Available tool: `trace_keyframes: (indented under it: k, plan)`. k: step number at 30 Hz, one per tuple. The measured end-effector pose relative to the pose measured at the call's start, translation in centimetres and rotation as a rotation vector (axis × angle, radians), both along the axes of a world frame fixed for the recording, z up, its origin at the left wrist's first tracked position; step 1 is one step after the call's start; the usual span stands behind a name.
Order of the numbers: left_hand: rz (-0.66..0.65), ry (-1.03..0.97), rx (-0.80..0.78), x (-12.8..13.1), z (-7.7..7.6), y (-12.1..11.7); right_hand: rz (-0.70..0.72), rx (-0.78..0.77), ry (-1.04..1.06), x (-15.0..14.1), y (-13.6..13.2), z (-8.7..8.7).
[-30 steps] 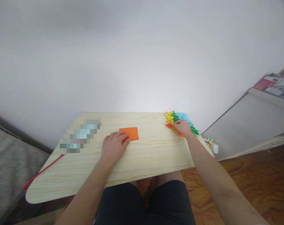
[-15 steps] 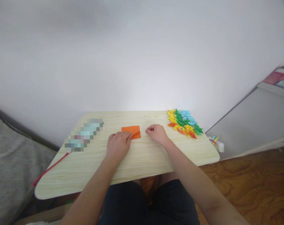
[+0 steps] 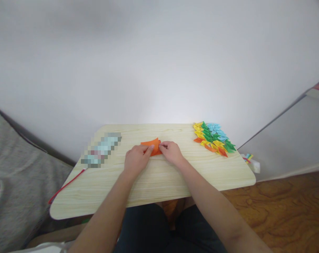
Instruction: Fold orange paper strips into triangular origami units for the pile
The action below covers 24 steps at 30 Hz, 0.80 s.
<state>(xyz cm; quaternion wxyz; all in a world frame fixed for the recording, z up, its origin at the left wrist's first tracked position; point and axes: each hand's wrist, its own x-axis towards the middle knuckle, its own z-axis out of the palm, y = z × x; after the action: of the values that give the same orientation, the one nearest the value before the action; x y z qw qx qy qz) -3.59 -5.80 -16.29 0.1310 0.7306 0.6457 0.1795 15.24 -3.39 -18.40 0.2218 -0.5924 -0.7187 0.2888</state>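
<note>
Head view: we pinch orange paper [image 3: 155,144], right hand [image 3: 172,151] at three o'clock, left hand [image 3: 136,160] at eight; keep edges aligned.

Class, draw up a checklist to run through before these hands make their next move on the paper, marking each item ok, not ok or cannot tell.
1. Left hand steadying the folded orange rectangular paper: ok, its thumb rests on top.
2. Right hand at the paper's right edge: ok, fingertips touch it.
3. Paper lying flat: not ok, its right side appears bent up.
4. Crease lined up: cannot tell, too small and partly covered by fingers.
5. Pointed folded paper pieces in yellow, green, blue and orange clear of both hands: ok, grouped at the far right.
6. Thin red cord clear of the paper: ok, off to the left.
</note>
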Motion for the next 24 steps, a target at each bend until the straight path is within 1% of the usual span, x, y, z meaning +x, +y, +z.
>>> trace_keyframes:
  k: [7,11,24]
  plan:
    - [0.119,-0.053,-0.16,0.2,0.3,2.0,-0.012,0.104,0.038,-0.4,-1.1,0.2]
    - [0.154,-0.073,-0.219,0.2,0.4,2.8,-0.033,0.151,0.034,-0.4,-1.4,0.5]
    - [0.185,-0.101,-0.251,0.2,0.2,3.6,-0.036,0.185,0.018,-0.4,-1.6,0.6]
